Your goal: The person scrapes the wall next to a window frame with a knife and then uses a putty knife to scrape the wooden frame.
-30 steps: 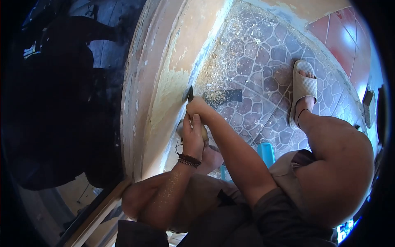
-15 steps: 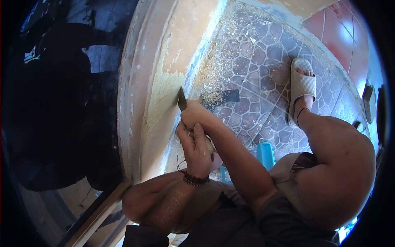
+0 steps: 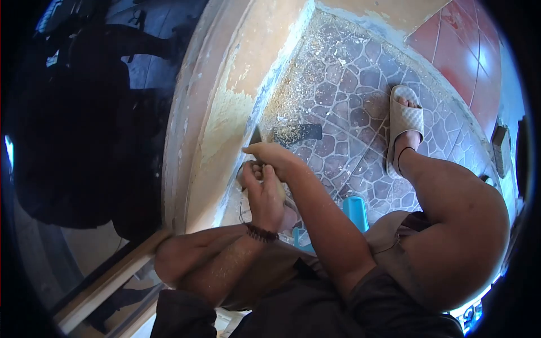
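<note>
My right hand (image 3: pixel 273 156) is closed around a scraper, whose dark blade (image 3: pixel 256 136) shows partly beyond the fingers, close to the wall's lower edge. Just below it, my left hand (image 3: pixel 266 194), with a dark beaded bracelet at the wrist, has its fingers curled against the underside of my right hand; what they grip is hidden. Beside both hands runs the peach wall (image 3: pixel 217 163), with a rough pale patch (image 3: pixel 228 115) where paint has come off.
A dark flat piece (image 3: pixel 307 132) covered in flakes lies on the stone-patterned floor (image 3: pixel 344 112). My sandalled foot (image 3: pixel 407 115) rests at the right. A light-blue plastic object (image 3: pixel 355 211) is below the forearm. Dark glass (image 3: pixel 84 141) fills the left side.
My right hand has shifted slightly left and down the wall's edge, and less of the blade shows. My left hand remains beneath it. The whole view has tilted slightly.
</note>
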A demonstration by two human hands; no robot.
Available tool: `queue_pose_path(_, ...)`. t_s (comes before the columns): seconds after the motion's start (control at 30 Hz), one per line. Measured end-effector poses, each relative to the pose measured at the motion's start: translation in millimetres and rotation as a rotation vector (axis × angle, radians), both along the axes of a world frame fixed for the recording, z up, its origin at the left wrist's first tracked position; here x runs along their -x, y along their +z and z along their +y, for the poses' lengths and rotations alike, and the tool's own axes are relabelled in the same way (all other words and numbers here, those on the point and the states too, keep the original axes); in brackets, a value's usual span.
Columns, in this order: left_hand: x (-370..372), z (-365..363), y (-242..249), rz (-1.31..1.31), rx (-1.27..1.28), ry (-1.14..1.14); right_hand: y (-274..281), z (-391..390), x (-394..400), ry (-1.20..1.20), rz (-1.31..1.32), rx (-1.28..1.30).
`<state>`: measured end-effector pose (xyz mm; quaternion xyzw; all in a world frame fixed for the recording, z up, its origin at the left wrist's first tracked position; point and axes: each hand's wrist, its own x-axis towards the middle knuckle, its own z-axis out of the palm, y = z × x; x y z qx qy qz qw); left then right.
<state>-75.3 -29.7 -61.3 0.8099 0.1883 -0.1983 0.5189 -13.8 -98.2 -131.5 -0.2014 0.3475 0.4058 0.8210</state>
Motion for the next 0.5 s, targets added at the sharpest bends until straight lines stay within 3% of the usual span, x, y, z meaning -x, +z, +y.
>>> queue_pose_path(0.13, -10.5, -7.2, 9.4, 0.007, -0.226, -0.091, -1.3, -9.6, 19.7, -0.154, 0.051, -0.118)
queue_pose_path(0.17, -12.1, -6.1, 4.6, 0.129, -0.292, -0.158, 5.2, -11.7, 24.8, -0.204, 0.029, -0.037)
queue_pose_path(0.27, -15.5, -5.0, 16.3, 0.105, -0.577, -0.525, -34.3, -7.5, 47.3, -0.105, -0.053, 0.259)
queue_pose_path(0.37, -19.1, 9.2, 4.1, 0.114, -0.664, -0.689, -14.6, -8.6, 78.5, -0.023, -0.159, 0.570)
queue_pose_path(0.47, -18.4, 13.3, 4.3, 0.135, -0.653, -0.737, -19.9, -1.9, 94.9, 0.291, -0.162, 0.672)
queue_pose_path(0.5, -18.1, 20.0, -7.0, 0.121, -0.630, -0.754, -10.4, -2.9, 95.9, 0.265, -0.176, 0.622)
